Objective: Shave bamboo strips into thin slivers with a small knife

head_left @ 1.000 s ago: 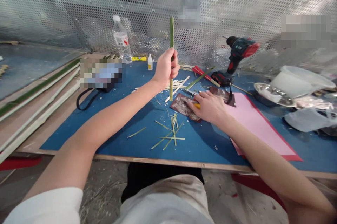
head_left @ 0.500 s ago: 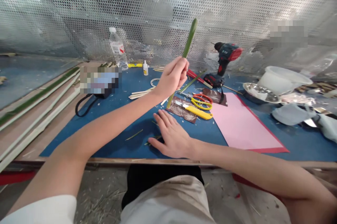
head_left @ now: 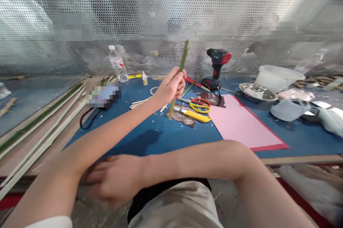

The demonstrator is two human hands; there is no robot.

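Observation:
My left hand [head_left: 173,84] is closed around a green bamboo strip [head_left: 184,56], held upright and slightly tilted above the blue work surface [head_left: 144,138]. The strip's lower end comes down in front of a brown sandpaper sheet [head_left: 184,121]. On that sheet lies a yellow-handled utility knife [head_left: 197,115]. Low at the table's front edge, my right hand [head_left: 115,178] is beside my left forearm, palm downward. Motion smears its fingers, and their tips are partly lost near the forearm.
Pliers with red and yellow handles [head_left: 200,106] lie beyond the knife. A cordless drill [head_left: 218,64] stands behind. Pink paper [head_left: 241,121] and a metal bowl [head_left: 257,92] are on the right. Long bamboo strips [head_left: 45,131], a strapped device [head_left: 105,97] and a water bottle [head_left: 118,65] are leftward.
My right hand has swept left and toward me, off the work surface to its front edge. The small scraps that lay under it no longer show there. My left hand still holds the strip.

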